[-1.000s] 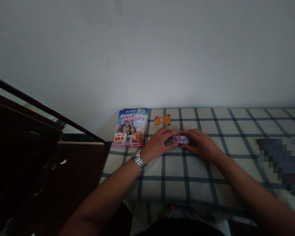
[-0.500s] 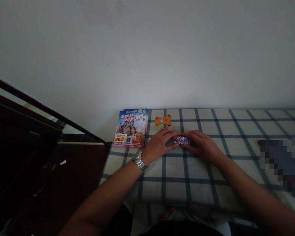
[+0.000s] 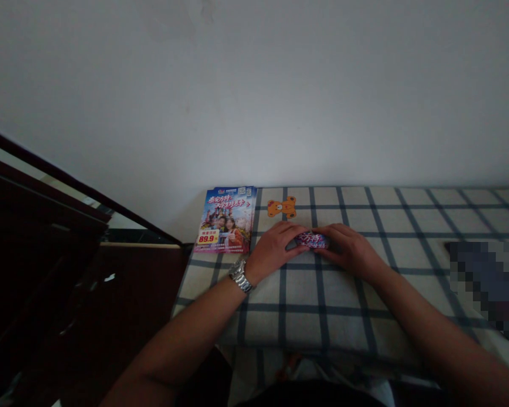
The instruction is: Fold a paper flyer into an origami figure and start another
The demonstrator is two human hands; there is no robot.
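A small folded or rolled printed paper (image 3: 313, 240), blue and pink with pale lettering, lies on the checked cloth between my hands. My left hand (image 3: 279, 246), with a silver watch on its wrist, grips the paper's left end between thumb and fingers. Its right end is held the same way by my right hand (image 3: 345, 249). The fingers cover both ends of the paper. Left of my left hand lies a stack of colourful flyers (image 3: 225, 220). Just behind my hands is a flat orange bear figure (image 3: 281, 207).
The checked cloth (image 3: 411, 220) covers a table against a pale wall (image 3: 254, 96). A blurred-out dark object (image 3: 487, 282) lies at the right. Dark furniture (image 3: 29, 254) stands at the left, with small white scraps near it.
The paper between my hands looks slightly flatter, and more of its lettering shows. Both hands have stayed nearly in place.
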